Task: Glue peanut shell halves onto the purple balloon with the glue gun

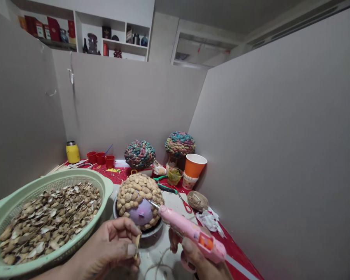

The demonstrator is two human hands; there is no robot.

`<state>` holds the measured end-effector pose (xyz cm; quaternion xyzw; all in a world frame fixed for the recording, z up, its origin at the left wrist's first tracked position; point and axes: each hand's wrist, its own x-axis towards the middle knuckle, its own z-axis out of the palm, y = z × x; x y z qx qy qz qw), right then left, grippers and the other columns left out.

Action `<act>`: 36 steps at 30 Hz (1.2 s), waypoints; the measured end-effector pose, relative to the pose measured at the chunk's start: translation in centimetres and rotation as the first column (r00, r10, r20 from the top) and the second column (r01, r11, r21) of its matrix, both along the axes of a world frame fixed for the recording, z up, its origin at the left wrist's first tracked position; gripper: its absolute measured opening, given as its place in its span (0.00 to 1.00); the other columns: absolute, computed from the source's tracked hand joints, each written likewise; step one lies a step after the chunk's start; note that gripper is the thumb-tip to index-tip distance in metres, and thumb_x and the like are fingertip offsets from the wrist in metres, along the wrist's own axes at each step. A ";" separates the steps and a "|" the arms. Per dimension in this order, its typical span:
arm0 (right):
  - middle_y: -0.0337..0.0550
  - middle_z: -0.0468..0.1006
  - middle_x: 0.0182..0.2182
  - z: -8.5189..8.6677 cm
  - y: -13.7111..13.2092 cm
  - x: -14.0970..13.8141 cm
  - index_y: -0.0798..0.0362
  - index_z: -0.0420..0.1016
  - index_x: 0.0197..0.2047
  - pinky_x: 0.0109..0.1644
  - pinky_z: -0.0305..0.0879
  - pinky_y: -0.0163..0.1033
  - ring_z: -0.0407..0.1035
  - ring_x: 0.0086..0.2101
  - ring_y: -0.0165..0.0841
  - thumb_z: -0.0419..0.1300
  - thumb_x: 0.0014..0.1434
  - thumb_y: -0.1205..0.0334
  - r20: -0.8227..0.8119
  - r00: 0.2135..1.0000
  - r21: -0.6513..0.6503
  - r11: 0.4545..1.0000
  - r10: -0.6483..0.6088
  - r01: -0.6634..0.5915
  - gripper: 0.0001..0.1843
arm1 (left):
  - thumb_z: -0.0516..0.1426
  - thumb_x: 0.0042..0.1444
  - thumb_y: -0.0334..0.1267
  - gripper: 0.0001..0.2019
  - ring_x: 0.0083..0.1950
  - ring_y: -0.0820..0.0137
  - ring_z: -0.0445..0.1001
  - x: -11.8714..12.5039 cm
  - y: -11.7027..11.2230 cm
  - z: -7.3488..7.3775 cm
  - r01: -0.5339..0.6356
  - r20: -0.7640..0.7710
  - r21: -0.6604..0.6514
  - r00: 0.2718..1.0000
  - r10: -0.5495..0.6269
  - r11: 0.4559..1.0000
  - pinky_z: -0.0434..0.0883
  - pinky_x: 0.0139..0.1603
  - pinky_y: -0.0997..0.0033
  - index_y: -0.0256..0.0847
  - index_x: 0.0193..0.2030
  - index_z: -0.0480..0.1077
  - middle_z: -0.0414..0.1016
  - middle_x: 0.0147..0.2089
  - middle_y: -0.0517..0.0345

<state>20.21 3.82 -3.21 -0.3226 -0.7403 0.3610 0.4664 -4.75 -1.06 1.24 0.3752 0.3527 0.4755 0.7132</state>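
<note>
Between thumb and fingers, my left hand [116, 247] pinches a peanut shell [137, 245] in front of the bowl. My right hand [196, 254] is wrapped round a pink glue gun [189, 229], whose metal tip points at the balloon. The purple balloon [141, 212] is largely covered with peanut shells [140, 190], leaving a bare patch with its knot facing me. It rests in a dark bowl [154, 232]. A pale green basket [103, 181] of loose shells stands to the left of my left hand.
Behind stand two colourful shell-covered balls [140, 154], red cups [100, 158], a yellow bottle [72, 152] and orange paper cups [195, 166]. Scissors [187, 204], a twine roll [197, 201] and crumpled tissue [210, 222] lie at right. Grey panels [128, 97] enclose the table.
</note>
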 end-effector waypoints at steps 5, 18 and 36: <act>0.43 0.71 0.25 0.8 0.8 -0.8 0.50 0.76 0.46 0.28 0.66 0.38 0.67 0.24 0.36 0.46 0.64 0.33 0.201 0.970 0.226 0.957 0.138 -0.183 0.32 | 0.69 0.46 0.36 0.15 0.30 0.73 0.71 -0.3 0.5 -0.8 -0.025 0.035 -0.008 0.999 0.025 1.000 0.69 0.34 0.69 0.39 0.39 0.71 0.70 0.31 0.61; 0.38 0.68 0.20 -0.1 0.5 -2.3 0.50 0.62 0.29 0.23 0.54 0.35 0.63 0.21 0.30 0.43 0.71 0.40 0.188 0.974 0.546 0.810 0.130 -0.213 0.26 | 0.67 0.50 0.33 0.10 0.34 0.73 0.66 -0.8 1.0 -0.6 -0.066 0.018 0.012 0.998 0.065 0.998 0.65 0.38 0.73 0.39 0.37 0.71 0.72 0.35 0.59; 0.36 0.64 0.16 -0.5 0.1 -2.8 0.48 0.58 0.25 0.22 0.48 0.38 0.59 0.17 0.31 0.41 0.71 0.41 0.249 0.966 0.592 0.780 0.066 -0.206 0.28 | 0.68 0.48 0.33 0.11 0.33 0.73 0.66 -0.7 1.0 -0.8 -0.040 0.017 -0.016 0.999 0.040 0.999 0.64 0.37 0.73 0.38 0.36 0.71 0.72 0.34 0.59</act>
